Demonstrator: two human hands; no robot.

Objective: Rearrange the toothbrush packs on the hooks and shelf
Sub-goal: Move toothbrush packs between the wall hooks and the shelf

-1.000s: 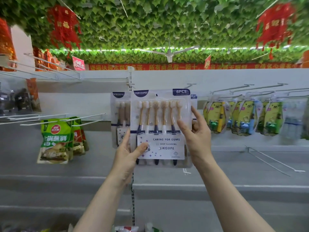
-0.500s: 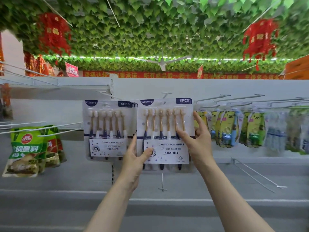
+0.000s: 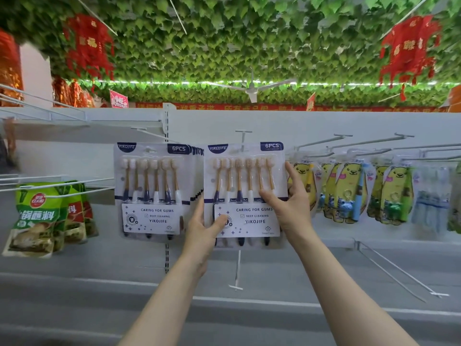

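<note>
A six-piece toothbrush pack [image 3: 245, 176] with a white and navy card is held up against the white back panel. My left hand [image 3: 203, 229] pinches its lower left corner, thumb on the front. My right hand [image 3: 290, 206] grips its right edge, thumb on the front and fingers behind. The top of the pack is at a white hook [image 3: 243, 136]; whether it hangs on the hook I cannot tell. To its left, a stack of several identical packs [image 3: 153, 188] hangs on another hook.
Yellow bear toothbrush packs [image 3: 348, 193] hang on hooks to the right. Green food pouches [image 3: 37, 218] hang at the left. A bare hook [image 3: 237, 273] juts out below the held pack and another long bare hook [image 3: 399, 273] at lower right. Grey shelf [image 3: 249, 303] runs below.
The view has shifted, so the shelf display sits lower and more to the right in frame. The held pack moved right, away from the hanging stack, up to the middle hook.
</note>
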